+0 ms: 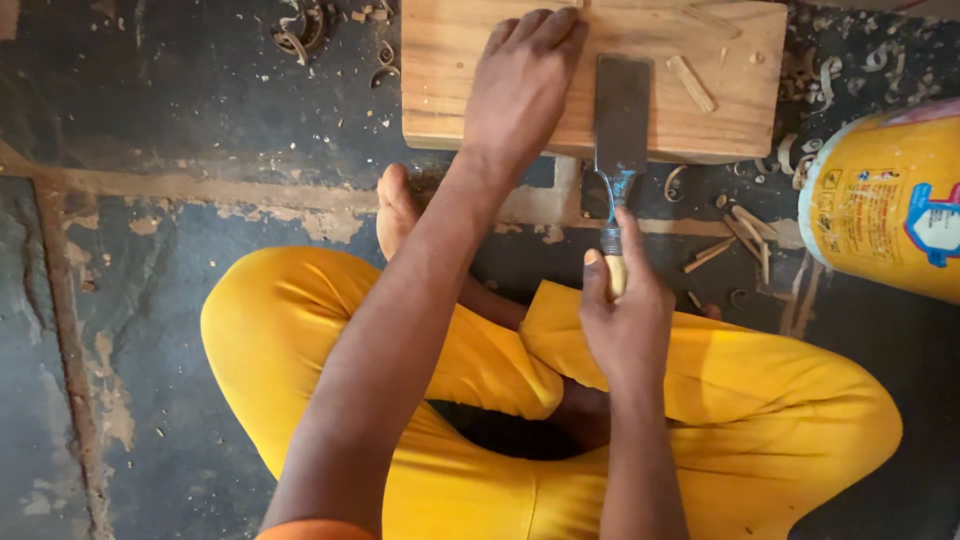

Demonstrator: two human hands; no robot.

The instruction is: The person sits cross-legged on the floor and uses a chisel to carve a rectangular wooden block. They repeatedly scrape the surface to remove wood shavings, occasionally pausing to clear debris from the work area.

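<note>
Sitting cross-legged on the floor in yellow trousers (300, 340), working a wide chisel (622, 110) on a wooden block (450, 90).

Right hand (625, 320) wrapped tight round the chisel's pale handle (615, 272), fingers curled shut on it, forefinger laid along the top toward the blade. Straight ahead of that grip, past the bluish neck, the flat dark blade lying on the block's top face, its edge pointing away from the body.

Left hand (520, 85) pressed flat on the block just beside the blade, on the side opposite the yellow container (885, 205). Fingers stretched out and close together, pinning the wood down, not gripping anything.

Progress, going by the mess: plenty already pared off. Curly shavings (300, 30) scattered on the floor beyond the block's far corner, splinters (740, 235) lying off to the side of the gripping hand, near the container, plus a loose chip (690, 82) sitting on the block right next to the blade. Top face looking mostly flat, with a shallow cut near its far edge. Probably somewhere in the middle of it, more shaving left, though hard to say how much from here.
</note>
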